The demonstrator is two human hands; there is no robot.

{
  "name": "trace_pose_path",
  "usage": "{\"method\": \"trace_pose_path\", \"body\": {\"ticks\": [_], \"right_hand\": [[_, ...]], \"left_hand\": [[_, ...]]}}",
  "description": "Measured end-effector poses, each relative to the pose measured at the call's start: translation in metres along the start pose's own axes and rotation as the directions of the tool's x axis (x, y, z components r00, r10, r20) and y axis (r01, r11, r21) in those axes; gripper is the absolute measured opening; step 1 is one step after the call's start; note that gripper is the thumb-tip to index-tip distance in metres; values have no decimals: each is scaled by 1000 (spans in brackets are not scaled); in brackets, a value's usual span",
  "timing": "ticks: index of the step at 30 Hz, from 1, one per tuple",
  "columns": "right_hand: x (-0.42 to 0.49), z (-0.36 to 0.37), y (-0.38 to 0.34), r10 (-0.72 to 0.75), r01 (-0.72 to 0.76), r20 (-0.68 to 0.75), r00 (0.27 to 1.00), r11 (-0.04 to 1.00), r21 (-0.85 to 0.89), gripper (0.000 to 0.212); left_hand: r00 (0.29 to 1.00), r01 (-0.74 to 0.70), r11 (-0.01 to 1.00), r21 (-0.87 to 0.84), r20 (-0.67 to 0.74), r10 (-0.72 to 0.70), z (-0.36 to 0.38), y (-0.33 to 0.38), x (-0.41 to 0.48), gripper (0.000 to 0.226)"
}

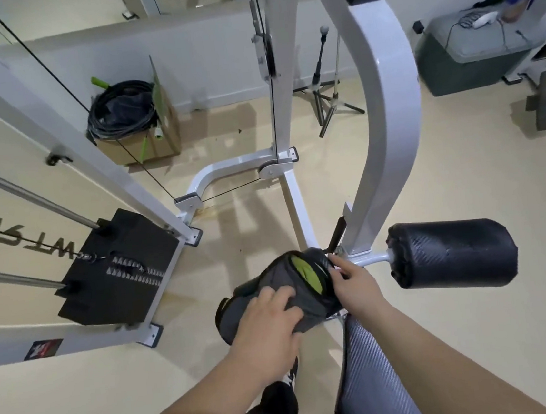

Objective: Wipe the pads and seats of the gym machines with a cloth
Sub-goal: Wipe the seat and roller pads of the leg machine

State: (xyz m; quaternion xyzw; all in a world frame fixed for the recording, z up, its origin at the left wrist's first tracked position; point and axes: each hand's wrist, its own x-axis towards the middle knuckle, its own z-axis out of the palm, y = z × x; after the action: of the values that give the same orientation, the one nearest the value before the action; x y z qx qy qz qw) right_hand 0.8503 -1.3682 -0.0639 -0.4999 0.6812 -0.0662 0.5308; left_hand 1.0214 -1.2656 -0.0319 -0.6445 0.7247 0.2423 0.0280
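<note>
— Both on the cloth (280,273): left hand (267,322) and right hand (352,282).
— Left hand's hold?
— Spread wide, fingers laid over the grey fabric and pressing down on it. No curl round anything.
— And the right?
— Fingertips (334,262) at the cloth's far edge, right beside a yellow-green patch. Pinching or merely touching: cannot tell.
— Under the cloth?
— Left pad (225,313), a black roller, almost wholly covered. Cloth draped over it, not beside it.
— Next outward?
— Seat (367,375), grey with a woven pattern, below the right forearm and just beside the covered pad.
— Past the right hand?
— Right pad (451,250), black and bare, touched by neither hand. Joined by a short white bar to the foot of a curved white post (386,110), with the covered pad on the post's other side.
— Off to the left?
— Weight stack (119,266), black, on two steel rods, with a cable hooked to its top. White frame around it.
— Farther still?
— Box (143,143) against the wall, stuffed with coiled black cable. Two stands (324,100) on the floor near the post. Grey-green bin (465,61) at far right, with cords on its lid.
</note>
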Motion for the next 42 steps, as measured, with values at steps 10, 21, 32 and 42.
{"method": "trace_pose_path", "body": {"ticks": [10,21,32,42], "right_hand": [[31,-1,22,15,-25,126,992,997,73,35],[45,-6,5,71,-69,164,984,997,-17,34],[49,1,3,74,-80,164,984,996,26,29],[9,3,52,-37,19,89,995,979,202,40]], "left_hand": [[990,-94,965,243,123,66,28,-17,46,64],[996,85,993,84,-34,-82,24,-37,33,57],[983,176,981,-81,59,-172,20,-20,112,55],[933,345,929,-131,-57,-355,23,-53,33,39]]}}
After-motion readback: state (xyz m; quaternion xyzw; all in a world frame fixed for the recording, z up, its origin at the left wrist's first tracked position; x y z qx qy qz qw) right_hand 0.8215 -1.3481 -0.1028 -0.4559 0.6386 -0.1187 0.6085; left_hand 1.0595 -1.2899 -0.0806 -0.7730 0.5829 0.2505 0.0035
